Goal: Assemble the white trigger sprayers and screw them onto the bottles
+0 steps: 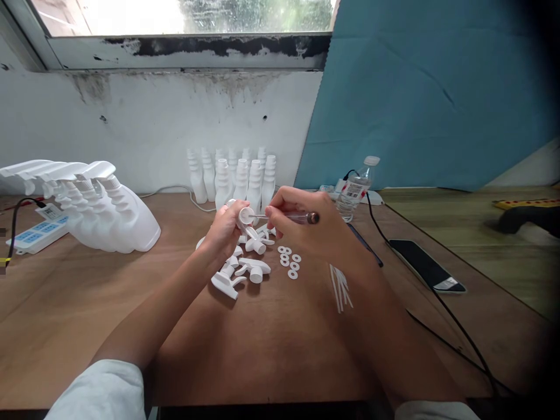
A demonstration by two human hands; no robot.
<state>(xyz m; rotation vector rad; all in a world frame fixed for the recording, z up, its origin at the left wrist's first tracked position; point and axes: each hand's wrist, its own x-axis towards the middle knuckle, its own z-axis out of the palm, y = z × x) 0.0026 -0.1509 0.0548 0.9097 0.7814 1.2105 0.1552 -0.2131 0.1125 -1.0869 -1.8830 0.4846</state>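
In the middle of the view my left hand [224, 231] is closed around a white spray trigger head [247, 216], its round cap opening turned toward me. My right hand [312, 219] grips a screwdriver [300, 217] with a clear handle, and its thin metal shaft reaches into that opening. Whether the tip touches anything inside cannot be made out. Below my hands lie several loose white trigger heads [256, 270] in a pile. Flat white ring gaskets [293, 274] are scattered just right of the pile. Several thin white tubes [340, 289] lie by my right forearm.
White bottles without heads [223, 184] stand by the wall. On the left, spray bottles with heads fitted [135, 219] stand in a row beside a power strip [41, 233]. Rightward are a water bottle [351, 195], a phone [426, 265] and a black cable [459, 326].
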